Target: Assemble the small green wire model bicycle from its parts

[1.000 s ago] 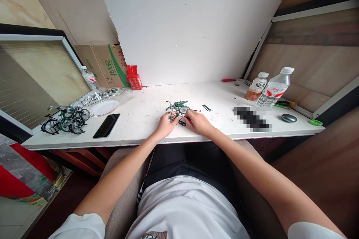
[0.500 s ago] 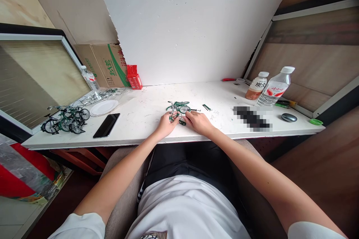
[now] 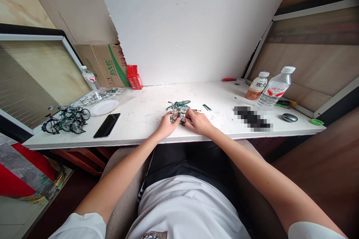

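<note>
Near the front edge of the white table (image 3: 140,127), my left hand (image 3: 167,125) pinches a small green model bicycle part (image 3: 174,116). My right hand (image 3: 198,122) is closed at its right side, with curled fingertips on a thin dark piece too small to name. Just beyond the fingers lie more green and silver model bicycle parts (image 3: 182,103), among them a spoked wheel. My fingers hide part of this cluster, so I cannot tell which pieces are joined. A short green strip (image 3: 206,107) rests to the right.
Several model bicycles (image 3: 67,120) stand at the left, beside a black phone (image 3: 107,125) and white paper plates (image 3: 104,107). A red box (image 3: 134,77) is at the back. Toward the right are a brown drink bottle (image 3: 257,86), a water bottle (image 3: 276,86) and a mouse (image 3: 289,117).
My right hand's fingers have shifted slightly up and left, curling closer over the bicycle parts. My left hand has barely moved and keeps its pinch.
</note>
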The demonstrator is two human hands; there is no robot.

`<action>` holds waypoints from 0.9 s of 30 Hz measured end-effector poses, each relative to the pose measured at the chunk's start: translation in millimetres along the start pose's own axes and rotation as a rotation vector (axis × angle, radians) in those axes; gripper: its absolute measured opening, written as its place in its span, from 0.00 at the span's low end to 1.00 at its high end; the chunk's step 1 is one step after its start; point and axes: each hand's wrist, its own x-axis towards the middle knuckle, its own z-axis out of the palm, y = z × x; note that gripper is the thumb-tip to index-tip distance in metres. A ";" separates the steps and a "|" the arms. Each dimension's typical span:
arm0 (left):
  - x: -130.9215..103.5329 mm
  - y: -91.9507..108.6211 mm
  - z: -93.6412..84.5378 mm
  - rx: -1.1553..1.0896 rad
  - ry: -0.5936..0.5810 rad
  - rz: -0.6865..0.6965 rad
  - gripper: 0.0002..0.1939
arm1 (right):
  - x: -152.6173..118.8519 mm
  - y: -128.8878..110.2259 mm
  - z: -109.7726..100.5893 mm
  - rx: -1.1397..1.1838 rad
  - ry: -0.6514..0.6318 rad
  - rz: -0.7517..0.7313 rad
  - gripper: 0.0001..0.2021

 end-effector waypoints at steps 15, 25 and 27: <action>4.1 -9.2 -1.6 -0.122 -0.005 -0.070 0.22 | -1.2 8.3 9.3 -0.050 0.044 -0.046 0.10; 4.8 -13.6 -1.5 -0.136 -0.031 -0.030 0.23 | -1.9 9.4 10.6 -0.093 0.029 -0.023 0.13; 4.9 -14.3 -1.2 -0.154 -0.032 -0.022 0.24 | -2.0 9.7 11.3 -0.092 0.031 -0.018 0.13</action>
